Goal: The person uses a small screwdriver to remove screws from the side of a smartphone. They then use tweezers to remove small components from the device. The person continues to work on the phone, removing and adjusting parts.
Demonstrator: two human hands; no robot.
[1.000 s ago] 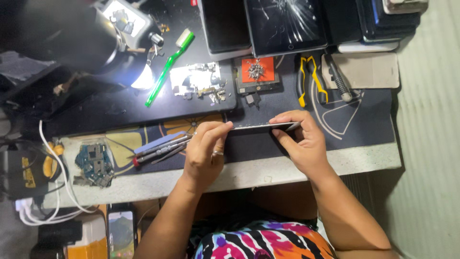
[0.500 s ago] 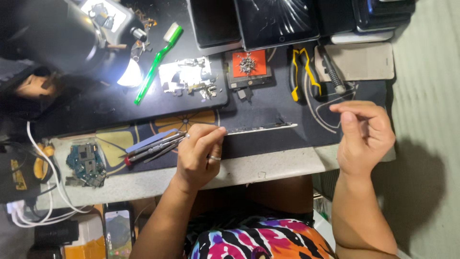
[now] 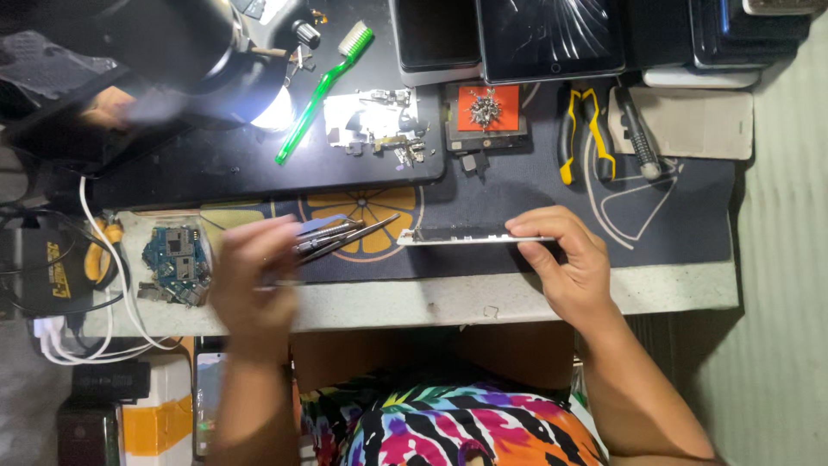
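My right hand grips the right end of a thin phone body, held on edge on the dark work mat. My left hand is blurred by motion. It hovers at the handle ends of a few screwdrivers and tweezers lying left of the phone body. Whether its fingers hold one of the tools is unclear. A blue circuit board lies just left of that hand.
A green toothbrush, loose metal parts, a red pad with screws, yellow-handled pliers and a cracked tablet lie at the back. A bright lamp hangs at the top left. White cables trail off the left edge.
My left hand let go of the phone body and swung left to the tools. My right hand came back from the right and took the phone body's right end.
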